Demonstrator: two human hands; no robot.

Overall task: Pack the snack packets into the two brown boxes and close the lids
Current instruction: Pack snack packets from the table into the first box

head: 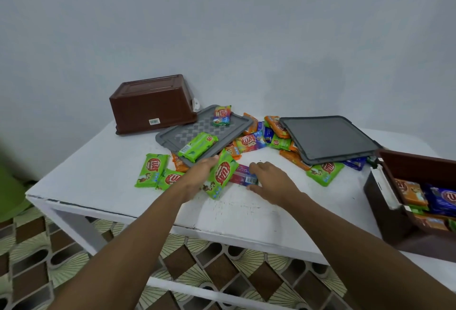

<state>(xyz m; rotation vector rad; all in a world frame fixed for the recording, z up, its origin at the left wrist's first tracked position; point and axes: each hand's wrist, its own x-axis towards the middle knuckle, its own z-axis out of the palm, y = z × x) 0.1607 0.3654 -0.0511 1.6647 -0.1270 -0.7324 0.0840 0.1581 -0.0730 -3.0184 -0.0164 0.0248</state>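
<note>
— Where were the hands at that moment?

— Both were stretched out over the white table. The left hand had its fingers wrapped around a green packet, which stood tilted on its edge against the front rim of the patterned grey lid. The right hand lay just beside it, its fingers curled over a purple-and-pink packet that lay flat on the table. Whether that packet was truly gripped or only touched, I could not tell.

— And the boxes?

— One brown box sat upside down at the far left of the table, touching the back corner of the patterned lid. The other brown box stood open at the right edge, with orange, blue and green packets already inside it.

— The rest of the snacks?

— Two packets rested on the patterned lid: a green one near its front and a rainbow-coloured one at its back. Two green packets lay to the left of the left hand. A loose heap of mixed packets lay between the two lids. The plain grey lid lay tilted on some of them, and another green packet lay at its front edge.
</note>
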